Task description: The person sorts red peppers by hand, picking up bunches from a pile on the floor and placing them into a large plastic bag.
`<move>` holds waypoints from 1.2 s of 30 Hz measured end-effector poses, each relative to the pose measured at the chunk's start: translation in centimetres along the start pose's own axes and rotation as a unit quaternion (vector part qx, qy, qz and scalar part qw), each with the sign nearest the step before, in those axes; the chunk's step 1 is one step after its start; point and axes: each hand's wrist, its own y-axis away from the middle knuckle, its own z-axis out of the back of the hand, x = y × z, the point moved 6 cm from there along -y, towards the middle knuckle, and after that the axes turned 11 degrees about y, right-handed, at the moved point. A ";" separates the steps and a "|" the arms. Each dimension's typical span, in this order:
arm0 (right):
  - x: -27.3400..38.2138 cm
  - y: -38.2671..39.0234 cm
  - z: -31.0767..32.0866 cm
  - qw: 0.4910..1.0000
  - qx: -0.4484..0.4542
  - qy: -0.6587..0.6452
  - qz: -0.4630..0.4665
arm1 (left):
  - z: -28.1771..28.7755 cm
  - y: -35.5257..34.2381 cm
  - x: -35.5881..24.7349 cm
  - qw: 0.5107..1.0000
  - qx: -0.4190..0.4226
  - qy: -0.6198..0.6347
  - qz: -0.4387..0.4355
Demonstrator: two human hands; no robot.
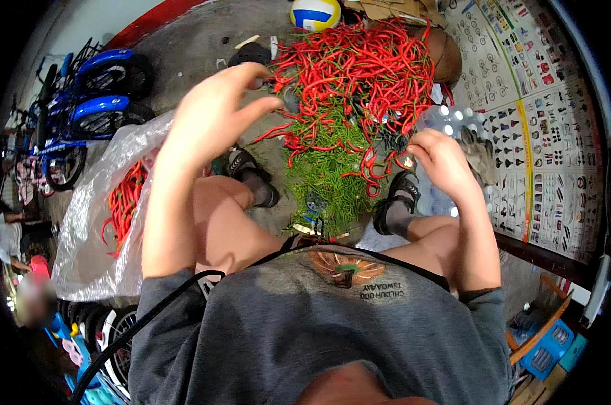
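Grey tee (265, 317) closest; L hand (214, 111): fingers spread nr red chilies (359, 67); R hand (444, 162): bunched, grip unclear.

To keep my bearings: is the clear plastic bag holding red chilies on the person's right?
No, the clear plastic bag holding red chilies is on the person's left, beside the left forearm.

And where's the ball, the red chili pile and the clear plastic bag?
Ball (315, 15), head view: its middle.
Red chili pile (361, 69), head view: its middle.
Clear plastic bag (80, 267), head view: its lower-left side.
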 end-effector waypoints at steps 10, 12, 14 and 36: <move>-12.7 3.1 -27.7 0.856 0.483 -0.052 -0.178 | -7.2 -3.5 7.7 0.973 0.200 -0.101 0.053; -15.6 4.5 -34.0 0.842 0.403 -0.088 -0.348 | -6.7 -3.4 8.9 0.973 0.181 -0.104 0.099; -13.7 6.2 -37.2 0.841 0.324 -0.013 -0.432 | -6.9 -3.1 9.4 0.971 0.187 -0.088 0.118; -15.5 2.8 -34.4 0.796 0.032 -0.050 -0.603 | -7.6 -2.7 8.1 0.959 0.244 -0.045 0.139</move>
